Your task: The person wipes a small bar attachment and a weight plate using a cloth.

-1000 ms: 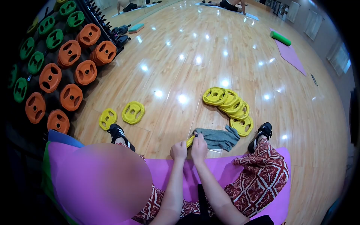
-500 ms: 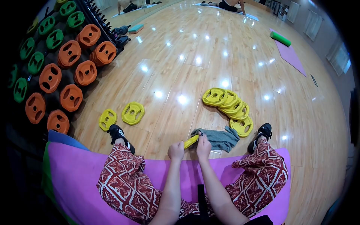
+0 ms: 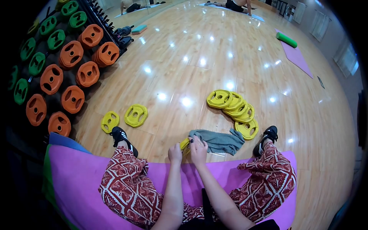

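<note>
Between my hands is a yellow weight plate (image 3: 185,145), seen nearly edge-on and tilted. My left hand (image 3: 175,154) is closed around its left side. My right hand (image 3: 198,150) is closed on the near end of a grey-green cloth (image 3: 220,142), right against the plate; its fingertips are partly hidden. The rest of the cloth trails over the floor to the right. Its far end reaches a fanned row of yellow weight plates (image 3: 247,129). Two other yellow plates (image 3: 136,115) lie apart on the left, one beside my left shoe.
I sit on a pink mat (image 3: 76,172). A rack on the left bears orange plates (image 3: 73,99) and green plates (image 3: 37,64). Farther off are a green foam roller (image 3: 286,39) on a pink mat and a person (image 3: 235,5) on a pale mat.
Both hands have shifted left, the right one more. The held plate has turned steeper, and the cloth's near end has moved left with my right hand.
</note>
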A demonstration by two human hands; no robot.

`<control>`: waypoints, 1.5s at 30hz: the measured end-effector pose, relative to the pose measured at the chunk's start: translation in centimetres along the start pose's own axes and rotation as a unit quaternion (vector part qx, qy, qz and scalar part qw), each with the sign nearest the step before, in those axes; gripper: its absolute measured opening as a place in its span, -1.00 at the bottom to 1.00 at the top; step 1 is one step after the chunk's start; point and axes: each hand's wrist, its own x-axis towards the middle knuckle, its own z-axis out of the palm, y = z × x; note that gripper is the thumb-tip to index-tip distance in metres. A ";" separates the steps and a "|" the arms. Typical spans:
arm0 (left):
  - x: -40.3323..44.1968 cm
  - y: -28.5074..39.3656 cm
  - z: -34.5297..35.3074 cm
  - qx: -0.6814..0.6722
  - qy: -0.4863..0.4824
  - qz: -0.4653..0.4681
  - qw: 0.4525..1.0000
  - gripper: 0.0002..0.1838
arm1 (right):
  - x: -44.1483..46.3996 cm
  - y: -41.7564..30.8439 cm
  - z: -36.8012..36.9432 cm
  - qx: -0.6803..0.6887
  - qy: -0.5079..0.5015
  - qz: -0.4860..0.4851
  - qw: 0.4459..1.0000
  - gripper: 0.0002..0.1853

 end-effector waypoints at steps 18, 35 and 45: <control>0.0 0.2 0.1 0.043 -0.016 0.015 0.999 -0.54 | 0.0 -0.8 -0.1 -0.010 0.009 -0.079 0.997 -0.74; -1.9 2.0 0.6 0.106 -0.040 -0.005 0.994 -0.59 | 0.1 1.3 -0.7 -0.013 0.053 -0.022 0.998 -0.75; -3.1 1.8 1.1 0.155 0.005 0.075 0.985 -0.61 | -1.6 -0.9 -0.2 -0.017 0.080 0.042 0.996 -0.74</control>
